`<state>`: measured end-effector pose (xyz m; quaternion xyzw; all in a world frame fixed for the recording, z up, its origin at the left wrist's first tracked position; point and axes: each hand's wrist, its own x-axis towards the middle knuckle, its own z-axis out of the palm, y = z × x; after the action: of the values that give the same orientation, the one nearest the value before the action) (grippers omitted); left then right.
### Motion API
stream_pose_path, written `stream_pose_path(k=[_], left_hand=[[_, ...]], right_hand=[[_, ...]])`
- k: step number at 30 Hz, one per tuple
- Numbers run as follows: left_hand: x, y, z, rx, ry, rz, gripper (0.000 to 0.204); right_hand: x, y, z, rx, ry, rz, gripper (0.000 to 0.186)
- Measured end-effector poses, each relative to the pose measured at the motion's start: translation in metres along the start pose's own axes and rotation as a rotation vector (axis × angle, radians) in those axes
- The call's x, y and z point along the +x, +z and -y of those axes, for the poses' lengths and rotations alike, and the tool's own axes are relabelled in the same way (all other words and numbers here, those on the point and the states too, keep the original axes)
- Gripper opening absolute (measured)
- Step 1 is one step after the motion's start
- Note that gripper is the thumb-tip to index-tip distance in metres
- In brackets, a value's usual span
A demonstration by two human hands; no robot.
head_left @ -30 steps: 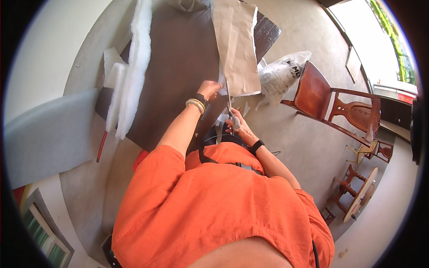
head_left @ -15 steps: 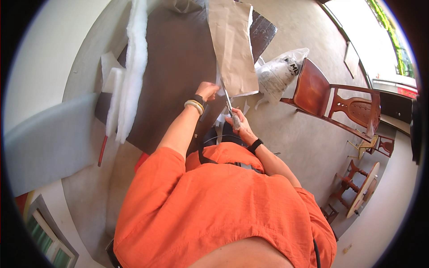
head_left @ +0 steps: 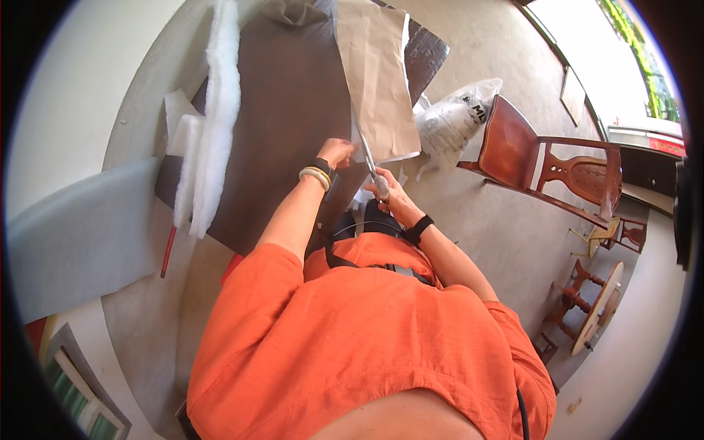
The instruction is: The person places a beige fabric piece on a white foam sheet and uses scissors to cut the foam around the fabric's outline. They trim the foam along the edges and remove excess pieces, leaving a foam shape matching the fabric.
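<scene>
My right hand (head_left: 389,192) is closed around the handles of a pair of scissors (head_left: 370,167), blades pointing away from me and up along the left edge of the tan sheet (head_left: 378,81) that lies over the dark brown material (head_left: 286,110) on the worktop (head_left: 429,51). My left hand (head_left: 337,152) is down flat, or nearly so, just left of the blades, fingers curled a little, pressing on the dark material right at the tan sheet's near corner; it grips nothing that I can make out. The blades sit only at the near end of the sheet, close to its bottom corner, so I judge the cut is barely begun: nearly the whole length of that edge runs on ahead of the tips toward the far side of the worktop, and it looks uncut as far as I can see (the fisheye bends it, so I won't swear to the far end). A scrap of white shows under my right wrist, which may be offcut, though I can't tell. Off to the left a long strip of white wadding (head_left: 216,110) lies along the dark material, untouched and well apart from both hands. A white plastic bag (head_left: 458,121) sits on the floor to the right, beside a red-brown wooden chair (head_left: 546,165).
</scene>
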<state>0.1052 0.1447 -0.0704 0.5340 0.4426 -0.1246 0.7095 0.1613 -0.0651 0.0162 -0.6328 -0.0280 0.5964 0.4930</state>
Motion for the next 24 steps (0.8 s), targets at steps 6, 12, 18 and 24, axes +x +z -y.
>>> stream_pose_path(k=[6,12,18,24], left_hand=[[-0.008,-0.002,0.003,0.007,0.027,0.049,0.038],[-0.012,-0.005,0.009,-0.036,0.022,0.054,0.036],[-0.02,-0.003,0.011,0.016,0.055,0.051,0.036],[-0.026,-0.008,0.012,0.022,0.083,0.081,0.039]], right_hand=[[0.015,0.003,-0.005,0.05,-0.02,-0.021,0.071],[0.013,0.013,-0.003,0.092,-0.025,-0.056,0.068],[0.013,0.021,0.015,0.084,-0.022,-0.027,0.066],[0.028,0.02,0.016,0.073,-0.03,-0.029,0.063]])
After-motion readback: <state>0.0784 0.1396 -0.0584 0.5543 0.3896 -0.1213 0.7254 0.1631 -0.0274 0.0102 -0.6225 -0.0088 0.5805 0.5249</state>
